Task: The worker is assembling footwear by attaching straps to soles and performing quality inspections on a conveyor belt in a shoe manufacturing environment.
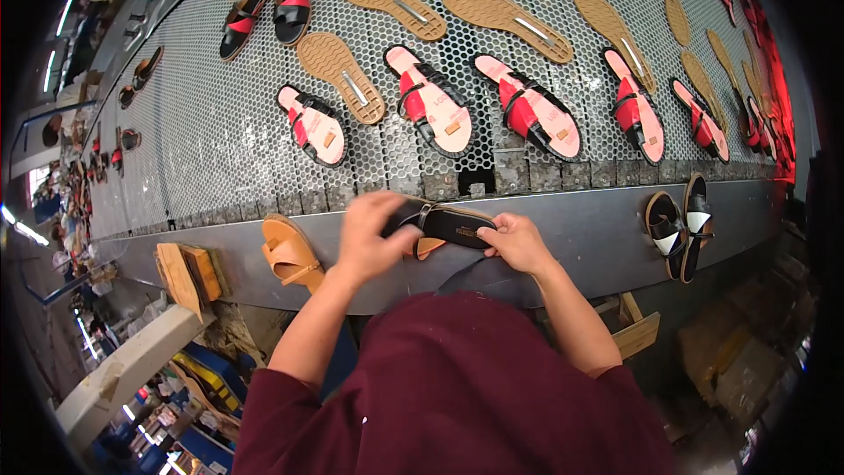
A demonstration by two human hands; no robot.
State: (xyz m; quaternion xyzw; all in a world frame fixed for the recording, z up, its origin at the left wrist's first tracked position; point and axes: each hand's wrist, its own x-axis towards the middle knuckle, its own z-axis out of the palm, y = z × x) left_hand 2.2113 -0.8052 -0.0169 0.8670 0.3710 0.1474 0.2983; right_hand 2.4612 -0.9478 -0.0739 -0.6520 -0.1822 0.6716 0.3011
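A wide perforated metal conveyor belt (220, 123) is seen filling the upper part of the view, curved by the lens. A flat grey steel bench (580, 237) is run along its near edge. Wooden blocks (189, 273) are set on the bench's left end, and a wooden piece (637, 330) is seen under it to the right. A pale beam (123, 369) is angled at lower left, with blue crates (207, 378) below it. Strip lights (61, 13) are seen far left over cluttered shelving. A red glow (778, 97) is cast along the far right edge. The floor at lower right is dim, and boxes (747, 361) are stacked there.
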